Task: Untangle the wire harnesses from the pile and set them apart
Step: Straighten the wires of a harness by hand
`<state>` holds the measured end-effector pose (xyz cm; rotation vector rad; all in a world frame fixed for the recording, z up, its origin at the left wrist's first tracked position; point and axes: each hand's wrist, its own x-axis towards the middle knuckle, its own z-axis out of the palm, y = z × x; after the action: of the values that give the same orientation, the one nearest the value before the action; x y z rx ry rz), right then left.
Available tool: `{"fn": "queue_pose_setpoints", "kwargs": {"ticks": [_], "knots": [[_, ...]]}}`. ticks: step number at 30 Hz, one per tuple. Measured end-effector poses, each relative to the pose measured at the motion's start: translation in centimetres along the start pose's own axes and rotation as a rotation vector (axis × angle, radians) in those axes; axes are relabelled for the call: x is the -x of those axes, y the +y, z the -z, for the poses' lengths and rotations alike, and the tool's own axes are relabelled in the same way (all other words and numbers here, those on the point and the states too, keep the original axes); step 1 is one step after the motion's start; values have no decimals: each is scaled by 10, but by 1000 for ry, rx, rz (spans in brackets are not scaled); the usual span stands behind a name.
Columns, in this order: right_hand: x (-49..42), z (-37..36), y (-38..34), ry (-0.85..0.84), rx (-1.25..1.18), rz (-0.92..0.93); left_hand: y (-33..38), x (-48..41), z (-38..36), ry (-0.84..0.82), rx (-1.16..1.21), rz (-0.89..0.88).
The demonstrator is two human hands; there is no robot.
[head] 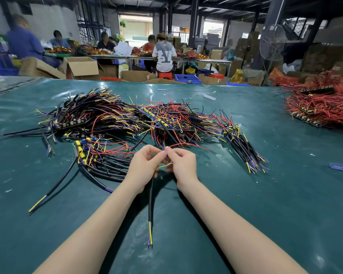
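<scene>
The green table [265, 194] holds a big pile of wires [127, 119]. A long black cable [151, 194] lies just in front of the pile. There the left hand [142, 166] and right hand [183, 165] both pinch thin wires [162, 166]. They look light, bendy and quick to snag, so I would hold the thick black part.

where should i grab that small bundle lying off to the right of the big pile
Grip the small bundle around its black middle stretch, where the wires run parallel and close together. Come from the near right: its component end up left meets red wires of the big pile, and its near end fans into loose yellow and purple tips.
</scene>
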<state>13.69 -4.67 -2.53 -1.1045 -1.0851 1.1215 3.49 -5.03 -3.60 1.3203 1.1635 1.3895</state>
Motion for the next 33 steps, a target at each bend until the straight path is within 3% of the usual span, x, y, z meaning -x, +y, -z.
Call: {"fn": "queue_pose_setpoints", "kwargs": {"ticks": [7,13,23,28,33], "knots": [[1,5,-6,-92,-106,-23,0,0,2,-22,-9,-28],[0,10,-9,-21,-95,60,1,1,3,-40,-87,15],[-7,22,-7,-35,-83,35,13,3,6,-231,-20,172],[-5,15,-1,-125,15,77,15,4,-5,-124,-123,232],[-10,18,-2,-36,20,200,19,1,-8,-159,-142,333]]}}
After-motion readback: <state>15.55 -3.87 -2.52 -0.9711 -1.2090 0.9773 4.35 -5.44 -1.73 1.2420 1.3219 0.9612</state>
